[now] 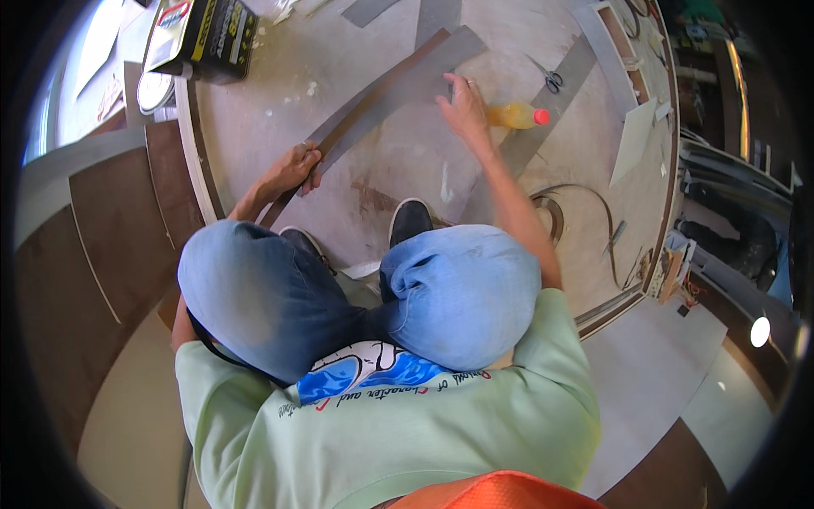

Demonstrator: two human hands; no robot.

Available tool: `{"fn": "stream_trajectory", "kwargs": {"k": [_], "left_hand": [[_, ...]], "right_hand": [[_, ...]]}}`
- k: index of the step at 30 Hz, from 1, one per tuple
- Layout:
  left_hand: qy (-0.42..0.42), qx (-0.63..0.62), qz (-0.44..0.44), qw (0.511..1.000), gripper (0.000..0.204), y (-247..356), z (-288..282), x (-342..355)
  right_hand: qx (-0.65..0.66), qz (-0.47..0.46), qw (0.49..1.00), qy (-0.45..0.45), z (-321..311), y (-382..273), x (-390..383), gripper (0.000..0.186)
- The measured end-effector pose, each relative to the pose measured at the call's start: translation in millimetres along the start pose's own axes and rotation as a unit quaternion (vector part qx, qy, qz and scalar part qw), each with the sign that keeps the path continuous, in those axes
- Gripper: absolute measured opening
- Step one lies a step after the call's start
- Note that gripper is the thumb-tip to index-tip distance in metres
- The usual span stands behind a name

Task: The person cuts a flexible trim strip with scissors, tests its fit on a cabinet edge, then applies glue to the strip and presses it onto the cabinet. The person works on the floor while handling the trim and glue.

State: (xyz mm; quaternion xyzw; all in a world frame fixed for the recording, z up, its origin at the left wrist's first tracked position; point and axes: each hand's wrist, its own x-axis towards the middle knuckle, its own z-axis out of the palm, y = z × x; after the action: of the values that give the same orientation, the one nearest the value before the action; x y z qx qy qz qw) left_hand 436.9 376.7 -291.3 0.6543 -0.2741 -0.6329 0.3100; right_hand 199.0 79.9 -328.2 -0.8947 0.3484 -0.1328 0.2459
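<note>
My left hand (297, 168) is closed around the near end of a long brown strip (369, 103), which slants away to the upper right. Alongside it lies a wider grey strip (415, 85) with a smooth surface. Near the grey strip's far end, my right hand (468, 112) is closed, thumb and fingers drawn together by a small dark thing at the strip's edge. What the fingers pinch is too small to make out. Just right of that hand, a clear bottle (511, 115) with yellow liquid and a red cap lies on its side.
Dark-handled scissors (554, 81) rest on another grey strip (570, 89) at the right. A black and yellow can (222, 42) stands far left. A coiled brown band (612, 225) lies near the board's right edge. My knees (458, 288) are close below.
</note>
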Motion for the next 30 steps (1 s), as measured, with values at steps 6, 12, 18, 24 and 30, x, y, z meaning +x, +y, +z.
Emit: {"fn": "stream_trajectory", "kwargs": {"k": [6, 12, 18, 24, 30], "left_hand": [[0.007, 0.014, -0.007, 1.0, 0.025, -19.9, 9.5, 4.5], [0.023, 0.015, 0.01, 1.0, 0.025, -29.1, 14.6, 0.2], [0.03, -0.007, 0.012, 0.999, 0.027, -34.0, 21.0, 2.1], [0.011, -0.004, -0.001, 1.0, 0.028, -30.6, 25.7, 5.8], [0.029, 0.007, 0.006, 1.0, 0.029, -31.0, 23.9, -3.1]], "right_hand": [[-0.471, -0.063, 0.852, -0.221, -61.1, 24.6, 14.9, 0.041], [-0.434, 0.049, 0.815, -0.38, -80.4, 81.8, 21.1, 0.027], [0.453, 0.316, 0.81, -0.195, -133.1, 65.9, 14.0, 0.039], [0.556, 0.3, 0.763, -0.139, -117.4, 14.9, -1.7, 0.04], [0.624, 0.2, 0.755, -0.022, -101.9, -11.8, 3.8, 0.036]]}}
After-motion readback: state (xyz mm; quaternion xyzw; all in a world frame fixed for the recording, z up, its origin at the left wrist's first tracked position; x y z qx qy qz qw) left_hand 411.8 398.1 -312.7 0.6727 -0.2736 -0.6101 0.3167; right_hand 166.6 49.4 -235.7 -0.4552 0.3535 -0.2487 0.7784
